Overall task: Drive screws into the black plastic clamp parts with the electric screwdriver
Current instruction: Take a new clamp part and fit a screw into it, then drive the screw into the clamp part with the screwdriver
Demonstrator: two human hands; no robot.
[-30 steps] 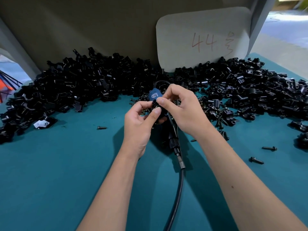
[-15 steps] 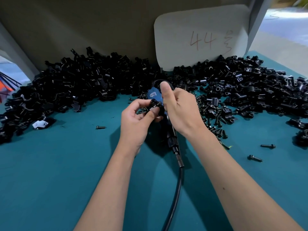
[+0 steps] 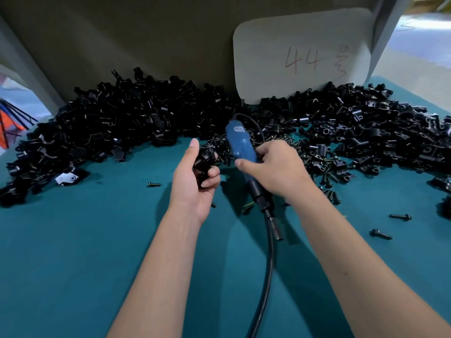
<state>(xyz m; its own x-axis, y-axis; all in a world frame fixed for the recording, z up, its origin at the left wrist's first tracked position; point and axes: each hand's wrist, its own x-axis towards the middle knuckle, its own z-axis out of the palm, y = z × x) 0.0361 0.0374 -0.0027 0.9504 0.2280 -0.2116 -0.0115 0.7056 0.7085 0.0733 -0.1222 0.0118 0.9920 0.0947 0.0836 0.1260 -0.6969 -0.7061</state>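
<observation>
Hands now apart: left hand (image 3: 195, 176) clutching knobbly black clamp (image 3: 204, 157), right hand (image 3: 275, 167) round smooth blue screwdriver (image 3: 240, 142).

Single head view: looks forward-down, close over teal table (image 3: 73, 252), wide-angle.

I see a teal table (image 3: 73, 264) under everything. Black clamp parts (image 3: 122, 123) heap from nine o'clock round to three. The electric screwdriver (image 3: 240, 145) at centre is blue with a black nose and black cable (image 3: 267, 276). Black screws (image 3: 400, 216) dot the teal at four o'clock. At one o'clock stands a pale grey card (image 3: 302, 54) with reddish-brown handwriting. Orange shows at nine o'clock.
</observation>
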